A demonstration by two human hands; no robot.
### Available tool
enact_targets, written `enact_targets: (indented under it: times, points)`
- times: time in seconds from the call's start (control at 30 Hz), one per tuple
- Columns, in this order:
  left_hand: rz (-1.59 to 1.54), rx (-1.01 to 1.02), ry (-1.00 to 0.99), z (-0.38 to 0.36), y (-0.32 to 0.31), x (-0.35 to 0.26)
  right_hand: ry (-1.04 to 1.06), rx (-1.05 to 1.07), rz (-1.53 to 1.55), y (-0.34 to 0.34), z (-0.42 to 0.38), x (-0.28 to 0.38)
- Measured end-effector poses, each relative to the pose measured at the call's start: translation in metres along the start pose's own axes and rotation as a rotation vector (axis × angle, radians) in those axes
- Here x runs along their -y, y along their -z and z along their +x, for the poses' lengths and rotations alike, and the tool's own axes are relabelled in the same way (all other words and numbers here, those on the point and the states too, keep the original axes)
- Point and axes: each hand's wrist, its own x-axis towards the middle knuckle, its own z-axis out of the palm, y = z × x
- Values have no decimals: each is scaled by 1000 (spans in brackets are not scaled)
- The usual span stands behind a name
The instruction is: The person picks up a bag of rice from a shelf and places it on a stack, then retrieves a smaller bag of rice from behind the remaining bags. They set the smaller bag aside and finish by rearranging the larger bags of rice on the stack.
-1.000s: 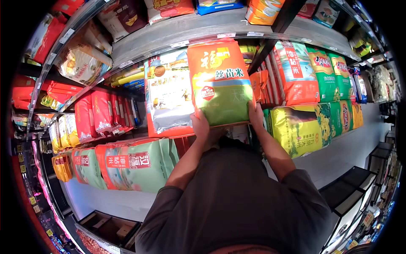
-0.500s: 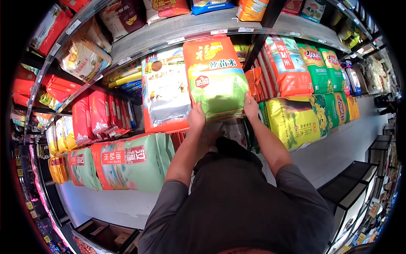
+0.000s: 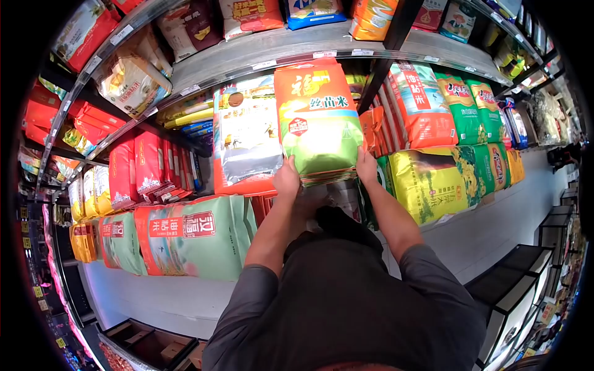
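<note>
An orange and green rice bag [image 3: 317, 120] with yellow and green characters stands upright in front of the middle shelf. My left hand [image 3: 288, 177] grips its lower left corner. My right hand [image 3: 366, 166] holds its lower right edge. Directly left of it stands a white and orange rice bag [image 3: 245, 136], which the held bag partly overlaps. Below the held bag, more packs are half hidden behind my arms and dark shirt.
Grey metal shelving [image 3: 260, 52] carries bags above. Red packs [image 3: 133, 167] stand at the left, green and red bags [image 3: 185, 238] lie lower left, a yellow bag [image 3: 430, 179] and green bags [image 3: 476, 105] sit at the right. A dark post [image 3: 383, 49] divides the shelf bays.
The held bag has shifted slightly between frames, up and left, then back right. Both hands keep their grip at its bottom corners, now a little higher than a second ago.
</note>
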Motion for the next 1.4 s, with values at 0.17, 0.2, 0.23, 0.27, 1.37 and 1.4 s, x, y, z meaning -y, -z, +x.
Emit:
enact_targets:
  times: [0.17, 0.2, 0.23, 0.27, 1.37, 1.4]
  points:
    - [11, 43, 1, 3, 5, -4, -21, 3, -29, 2, 0, 4]
    - [14, 50, 1, 3, 5, -2, -32, 21, -49, 3, 0, 4]
    - [18, 48, -2, 3, 5, -1, -41, 38, -69, 3, -1, 4]
    - [9, 47, 3, 3, 4, -1, -40, 35, -67, 3, 0, 5]
    - [-894, 418, 237, -6, -20, 41, 283, 162, 72, -19, 15, -68]
    - [-800, 495, 216, 0, -23, 50, 398, 148, -55, -22, 20, -76]
